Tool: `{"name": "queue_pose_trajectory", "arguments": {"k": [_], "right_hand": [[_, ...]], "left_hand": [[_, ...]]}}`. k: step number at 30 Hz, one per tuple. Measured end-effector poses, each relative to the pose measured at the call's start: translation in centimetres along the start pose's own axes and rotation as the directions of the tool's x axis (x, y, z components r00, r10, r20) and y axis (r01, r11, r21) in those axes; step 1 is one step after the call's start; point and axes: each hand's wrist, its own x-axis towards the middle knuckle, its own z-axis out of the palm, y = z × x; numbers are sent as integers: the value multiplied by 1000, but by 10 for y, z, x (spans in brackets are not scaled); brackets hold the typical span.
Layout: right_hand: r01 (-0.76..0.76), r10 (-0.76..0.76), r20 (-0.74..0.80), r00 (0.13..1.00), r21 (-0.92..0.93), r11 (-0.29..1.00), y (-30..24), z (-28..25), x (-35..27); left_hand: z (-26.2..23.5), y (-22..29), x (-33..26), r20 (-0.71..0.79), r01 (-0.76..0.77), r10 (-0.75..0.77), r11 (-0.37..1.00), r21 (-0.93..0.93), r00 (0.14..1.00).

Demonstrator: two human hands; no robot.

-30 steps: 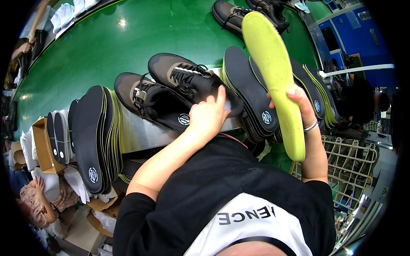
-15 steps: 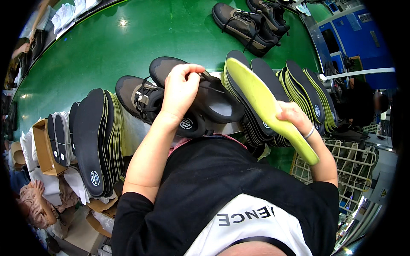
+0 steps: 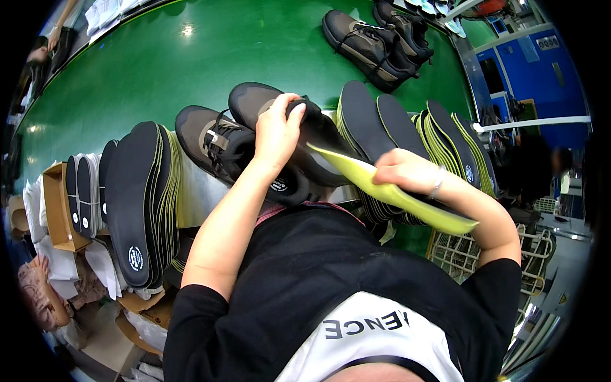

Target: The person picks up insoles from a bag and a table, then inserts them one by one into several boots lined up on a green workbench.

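Above the green conveyor belt point(image 3: 191, 70), left grip point(image 3: 278, 130) clasps a shoe point(image 3: 318, 137), right grip point(image 3: 401, 172) an insole point(image 3: 394, 194).

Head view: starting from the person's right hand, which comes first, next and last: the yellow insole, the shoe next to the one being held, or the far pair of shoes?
From the right hand:
1. Yellow insole, gripped in its fingers.
2. Neighbouring shoe, to the left beyond the left hand.
3. Far pair of shoes, up the green belt.

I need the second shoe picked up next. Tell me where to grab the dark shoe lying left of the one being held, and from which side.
Grip the dark shoe at its open collar, coming from above on its near side. Its laced top faces up, and its far side lies close against the held shoe under the left hand.
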Motion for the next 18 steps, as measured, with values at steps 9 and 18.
{"name": "queue_pose_trajectory", "arguments": {"k": [9,18], "right_hand": [[-30,-274,-236,932,-805,592,-15,66,80],[-106,-70,-205,976,-733,671,9,45,1]], "left_hand": [[5,-14,11,212,316,-300,948,-44,930],[6,-9,9,209,352,-347,936,12,914]]}}
